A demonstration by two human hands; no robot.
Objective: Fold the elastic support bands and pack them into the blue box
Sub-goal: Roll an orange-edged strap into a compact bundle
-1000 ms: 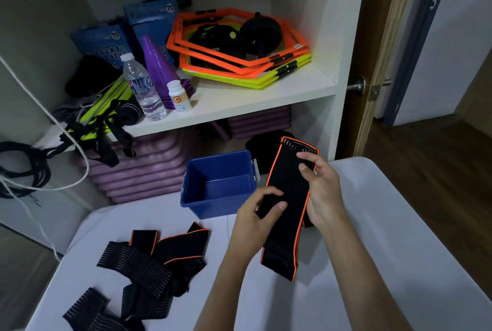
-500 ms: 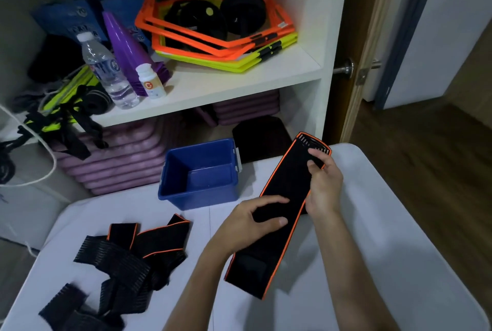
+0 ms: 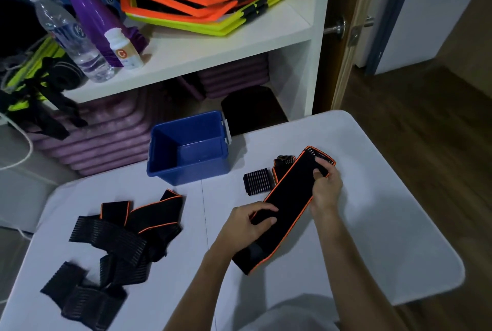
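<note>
Band [image 3: 288,204] now lies flat near the desk's [image 3: 386,218] right edge, no longer lifted; your left hand [image 3: 243,226] pins its middle, right hand [image 3: 326,188] pinches the far end. Fold next; blue box [image 3: 187,148] empty at the back edge.

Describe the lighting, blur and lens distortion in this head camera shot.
Head view: dim, bluish light; the white table is brightest and the shelf recesses fall into shadow. The loose bands at lower left look smeared by motion. Wide-angle bending tilts the door frame. No glare on the blue box.
</note>
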